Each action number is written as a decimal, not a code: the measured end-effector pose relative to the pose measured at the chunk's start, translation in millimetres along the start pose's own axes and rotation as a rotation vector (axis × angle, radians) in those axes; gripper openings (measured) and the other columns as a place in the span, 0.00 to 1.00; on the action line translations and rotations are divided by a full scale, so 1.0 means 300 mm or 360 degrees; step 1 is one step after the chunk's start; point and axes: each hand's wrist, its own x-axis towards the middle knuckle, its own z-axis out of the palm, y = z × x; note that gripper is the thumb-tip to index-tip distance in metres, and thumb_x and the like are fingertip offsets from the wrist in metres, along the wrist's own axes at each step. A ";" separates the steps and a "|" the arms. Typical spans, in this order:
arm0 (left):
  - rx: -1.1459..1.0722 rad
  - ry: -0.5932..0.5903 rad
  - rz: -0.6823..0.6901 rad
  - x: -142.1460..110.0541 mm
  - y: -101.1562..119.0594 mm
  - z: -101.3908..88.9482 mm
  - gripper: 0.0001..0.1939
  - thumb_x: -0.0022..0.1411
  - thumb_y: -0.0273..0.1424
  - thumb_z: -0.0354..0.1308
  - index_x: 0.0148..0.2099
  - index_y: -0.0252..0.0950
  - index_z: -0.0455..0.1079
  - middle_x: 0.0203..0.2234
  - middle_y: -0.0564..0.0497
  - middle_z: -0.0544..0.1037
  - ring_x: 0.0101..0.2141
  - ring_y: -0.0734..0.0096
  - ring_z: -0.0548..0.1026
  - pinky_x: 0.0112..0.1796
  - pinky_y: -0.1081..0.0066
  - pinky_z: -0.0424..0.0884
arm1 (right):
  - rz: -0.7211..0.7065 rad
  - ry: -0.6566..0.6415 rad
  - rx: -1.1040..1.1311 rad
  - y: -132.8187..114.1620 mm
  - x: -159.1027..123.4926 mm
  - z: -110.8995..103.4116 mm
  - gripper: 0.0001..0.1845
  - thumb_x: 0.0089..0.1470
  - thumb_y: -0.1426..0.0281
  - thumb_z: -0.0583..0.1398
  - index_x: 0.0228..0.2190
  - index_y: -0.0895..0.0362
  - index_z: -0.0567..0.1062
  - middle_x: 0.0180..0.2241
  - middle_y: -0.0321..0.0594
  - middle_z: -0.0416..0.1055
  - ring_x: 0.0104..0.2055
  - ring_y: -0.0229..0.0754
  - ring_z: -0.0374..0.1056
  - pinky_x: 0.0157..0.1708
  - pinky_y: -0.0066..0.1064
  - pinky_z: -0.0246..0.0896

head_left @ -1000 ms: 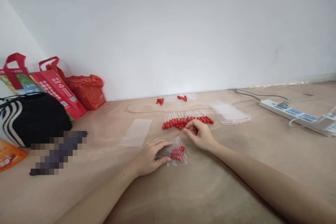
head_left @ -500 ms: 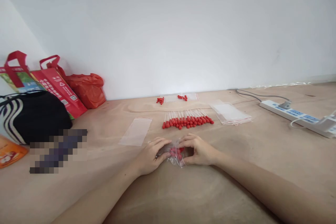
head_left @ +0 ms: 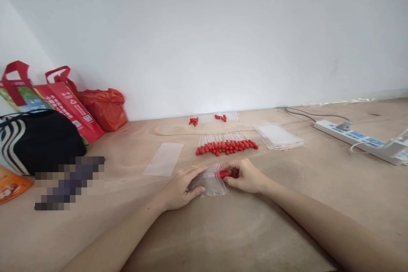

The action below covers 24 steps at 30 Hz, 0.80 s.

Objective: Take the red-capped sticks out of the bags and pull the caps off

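At the near middle of the wooden table [head_left: 191, 238], we had the clear bag [head_left: 212, 185] under our left hand [head_left: 185, 189], thumb and fingers apart across its left part. Its long axis ran roughly left to right, with the open end facing our right hand [head_left: 245, 177]. Right thumb and fingers were clamped on the red-headed sticks [head_left: 223, 174] at that end; their axis lay roughly crosswise, heads pointing right and shafts left. Beyond our hands lay the row of sticks [head_left: 228, 147], red heads toward us, between the flat bag [head_left: 164, 159] and the bag stack [head_left: 278, 136].
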 end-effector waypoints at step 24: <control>0.0142 -0.0127 -0.0117 -0.041 -0.013 -0.039 0.30 0.54 0.46 0.52 0.57 0.44 0.56 0.59 0.46 0.52 0.56 0.55 0.55 0.52 0.56 0.56 | 0.0353 -0.0140 0.0489 0.118 -0.008 -0.212 0.21 0.40 0.59 0.63 0.35 0.59 0.74 0.26 0.37 0.72 0.27 0.33 0.67 0.29 0.27 0.64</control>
